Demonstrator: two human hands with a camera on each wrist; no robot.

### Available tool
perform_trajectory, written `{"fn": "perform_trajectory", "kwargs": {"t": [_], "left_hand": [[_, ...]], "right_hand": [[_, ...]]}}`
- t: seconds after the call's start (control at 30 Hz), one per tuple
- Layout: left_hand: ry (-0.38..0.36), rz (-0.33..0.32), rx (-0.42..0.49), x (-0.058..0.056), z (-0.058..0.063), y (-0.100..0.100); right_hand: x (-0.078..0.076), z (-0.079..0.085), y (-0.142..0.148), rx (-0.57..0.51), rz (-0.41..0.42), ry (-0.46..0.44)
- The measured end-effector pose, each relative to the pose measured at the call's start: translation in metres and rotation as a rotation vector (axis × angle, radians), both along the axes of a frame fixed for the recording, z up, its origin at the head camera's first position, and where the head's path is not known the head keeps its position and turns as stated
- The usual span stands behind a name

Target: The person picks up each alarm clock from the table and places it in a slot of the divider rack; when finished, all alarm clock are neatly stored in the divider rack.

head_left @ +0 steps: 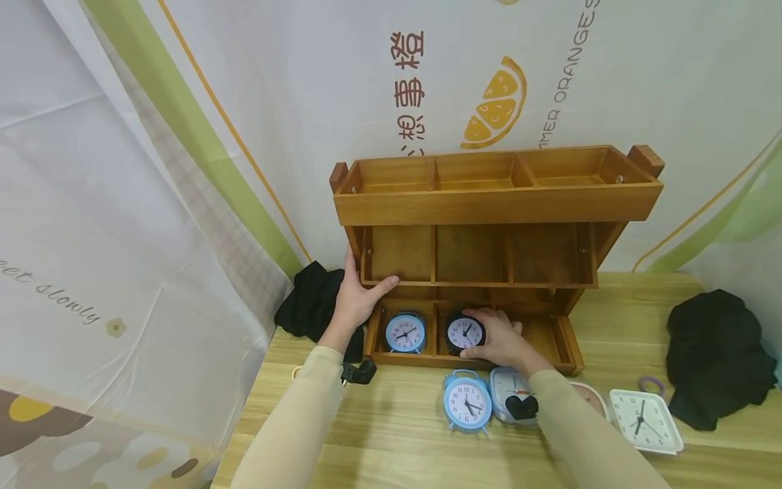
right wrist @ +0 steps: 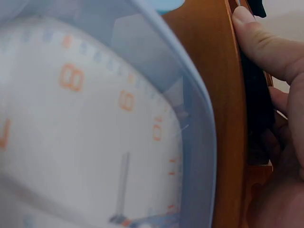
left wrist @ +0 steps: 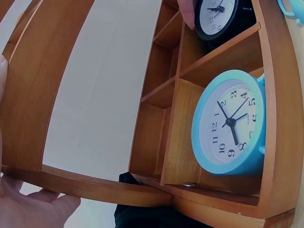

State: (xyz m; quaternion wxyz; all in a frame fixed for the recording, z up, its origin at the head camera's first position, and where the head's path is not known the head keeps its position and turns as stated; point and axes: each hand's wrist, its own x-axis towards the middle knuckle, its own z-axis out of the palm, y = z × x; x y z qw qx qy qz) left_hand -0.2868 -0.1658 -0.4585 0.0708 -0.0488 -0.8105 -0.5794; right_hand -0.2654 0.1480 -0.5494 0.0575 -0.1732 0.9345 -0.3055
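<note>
A tiered wooden organizer box [head_left: 497, 206] with compartments stands unfolded on the table. In its lowest tier, a round black alarm clock [head_left: 466, 333] sits in the middle compartment, and my right hand [head_left: 504, 339] grips it with thumb and fingers round its right side. A light blue round alarm clock [left wrist: 230, 122] occupies the left compartment of that tier. My left hand [head_left: 359, 299] holds the box's left side, thumb over the front edge of the middle tier. Seen from the left wrist, its fingers [left wrist: 47, 202] curl round a wooden side piece.
On the table before the box lie another blue alarm clock [head_left: 467, 402], a pale blue-grey clock [right wrist: 95, 118], a pinkish clock [head_left: 591, 395] partly behind my right sleeve, and a white square clock [head_left: 645, 421]. Black cloths [head_left: 717, 356] lie at both sides, with a purple ring [head_left: 651, 386] near the right one.
</note>
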Motion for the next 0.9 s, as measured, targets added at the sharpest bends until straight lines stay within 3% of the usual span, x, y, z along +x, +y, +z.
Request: {"fn": "perform_trajectory", "kwargs": {"t": [0.4, 0.9], "left_hand": [[-0.017, 0.008, -0.011, 0.0017, -0.0001, -0.0008], [0.004, 0.002, -0.007, 0.0007, 0.0005, -0.0006]], "right_hand": [[0.0009, 0.0035, -0.0014, 0.047, 0.006, -0.026], [0.0036, 0.0018, -0.0046, 0.146, -0.015, 0.025]]}}
